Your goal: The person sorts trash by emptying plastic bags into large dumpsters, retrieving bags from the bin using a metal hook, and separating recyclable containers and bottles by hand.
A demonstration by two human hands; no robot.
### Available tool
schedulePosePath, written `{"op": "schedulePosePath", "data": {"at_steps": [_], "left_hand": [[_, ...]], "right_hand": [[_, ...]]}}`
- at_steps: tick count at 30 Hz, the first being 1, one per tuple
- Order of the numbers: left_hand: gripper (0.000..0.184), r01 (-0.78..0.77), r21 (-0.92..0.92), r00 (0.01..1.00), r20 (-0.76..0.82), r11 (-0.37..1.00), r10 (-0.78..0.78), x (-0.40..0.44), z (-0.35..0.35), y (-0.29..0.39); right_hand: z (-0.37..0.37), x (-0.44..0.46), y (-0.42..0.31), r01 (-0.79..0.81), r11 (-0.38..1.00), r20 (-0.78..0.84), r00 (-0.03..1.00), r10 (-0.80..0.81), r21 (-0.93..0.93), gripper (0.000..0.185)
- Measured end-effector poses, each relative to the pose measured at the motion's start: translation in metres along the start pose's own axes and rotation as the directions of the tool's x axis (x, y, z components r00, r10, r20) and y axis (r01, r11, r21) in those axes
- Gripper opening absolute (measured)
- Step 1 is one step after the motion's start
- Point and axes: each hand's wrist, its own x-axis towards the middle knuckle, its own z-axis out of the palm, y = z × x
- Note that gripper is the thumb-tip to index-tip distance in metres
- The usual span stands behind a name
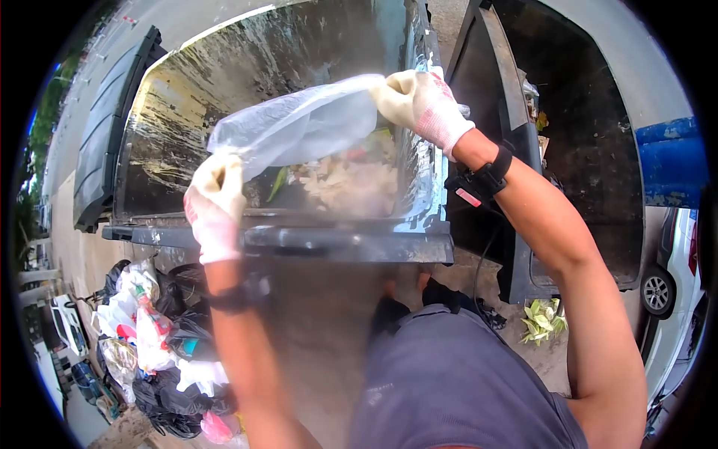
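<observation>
A clear plastic bag (314,120) is stretched between my two gloved hands, above the open top of a large dirty bin (262,45). My left hand (217,191), in a white and pink glove, pinches the bag's near left end over the bin's front rim. At the bag's right end, my right hand (415,101) grips the plastic close to the bin's right wall. Pale, crumpled waste (351,183) lies at the bottom of the bin, with a green strip (277,182) beside it. The lower part of the bag looks slack.
A second dark bin (576,150) stands to the right, with some waste inside. Piled bags of rubbish (161,344) lie on the ground at the left. A leafy plant (542,322), a blue barrel (673,161) and a white car (677,277) are at the right.
</observation>
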Motion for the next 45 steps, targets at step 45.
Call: {"op": "schedulePosePath", "data": {"at_steps": [45], "left_hand": [[0.039, -0.141, -0.159, 0.988, -0.08, 0.977, 0.13, -0.091, -0.014, 0.061]], "right_hand": [[0.033, -0.068, -0.019, 0.449, 0.887, -0.149, 0.875, -0.461, -0.107, 0.03]]}}
